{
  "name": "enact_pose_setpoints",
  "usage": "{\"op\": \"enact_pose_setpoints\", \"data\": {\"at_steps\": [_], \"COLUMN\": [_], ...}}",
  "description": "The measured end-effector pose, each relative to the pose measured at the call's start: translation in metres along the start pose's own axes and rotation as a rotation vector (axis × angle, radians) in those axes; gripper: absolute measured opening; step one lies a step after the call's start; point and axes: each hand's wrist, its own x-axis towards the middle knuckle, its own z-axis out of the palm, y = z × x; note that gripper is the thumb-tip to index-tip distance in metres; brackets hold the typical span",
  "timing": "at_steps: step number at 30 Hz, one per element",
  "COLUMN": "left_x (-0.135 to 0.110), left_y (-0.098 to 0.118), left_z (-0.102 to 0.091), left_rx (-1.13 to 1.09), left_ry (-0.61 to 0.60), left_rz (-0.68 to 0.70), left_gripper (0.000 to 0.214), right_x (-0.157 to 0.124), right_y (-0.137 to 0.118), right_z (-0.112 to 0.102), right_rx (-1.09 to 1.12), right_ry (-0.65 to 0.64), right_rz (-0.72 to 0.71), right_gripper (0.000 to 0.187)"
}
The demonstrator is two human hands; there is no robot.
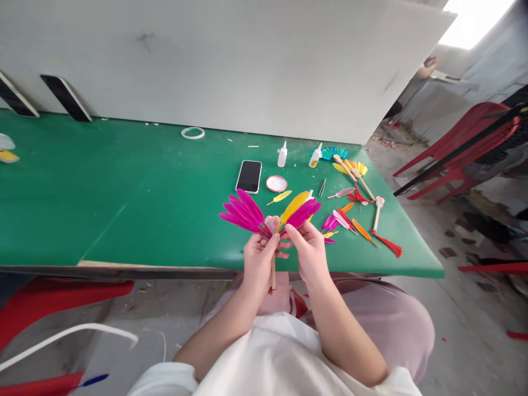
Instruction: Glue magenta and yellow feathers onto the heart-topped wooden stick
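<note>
A feather fan (244, 213) with magenta feathers spreading left, a round pinkish head and a wooden handle is between my hands, at the table's front edge. My left hand (259, 257) is closed on it just below the head, the handle pointing down toward my lap. My right hand (307, 250) pinches the quill end of magenta feathers (304, 212) at the fan's right side. A yellow feather (295, 207) stands up beside them. Whether these right-hand feathers are fixed to the head is hidden by my fingers.
Beyond the fan lie a phone (249, 176), a round tin lid (276, 183), a yellow-green feather (280, 197), two glue bottles (282, 155) and tweezers (322, 187). Loose feathers (341, 219), fans (353, 168) and a tasselled handle (377, 213) are at right. A white panel (231, 66) borders the table's back.
</note>
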Motion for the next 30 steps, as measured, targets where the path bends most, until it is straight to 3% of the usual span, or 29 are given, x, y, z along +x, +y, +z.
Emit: {"op": "enact_pose_setpoints", "data": {"at_steps": [7,12,22,30], "left_x": [0.0,0.0014,-0.0013,-0.002], "left_y": [0.0002,-0.0005,0.0006,0.0044], "left_z": [0.0004,-0.0002,-0.0001,-0.001], "left_rx": [-0.031,-0.005,-0.053,-0.096], "left_ry": [-0.052,-0.026,-0.048,-0.093], "left_rz": [-0.045,-0.051,-0.101,-0.158], "left_gripper": [0.037,0.037,0.033,0.039], "right_x": [-0.0003,0.0003,0.0039,0.0053], "right_y": [-0.0026,-0.0035,-0.0001,-0.0012], "right_z": [0.0004,0.0019,-0.0017,-0.0021], "right_rx": [-0.043,-0.042,-0.07,-0.039], "right_ry": [0.054,0.038,0.133,0.102], "right_rz": [-0.004,0.012,-0.08,-0.057], "right_gripper": [0.019,0.021,0.018,0.017]}}
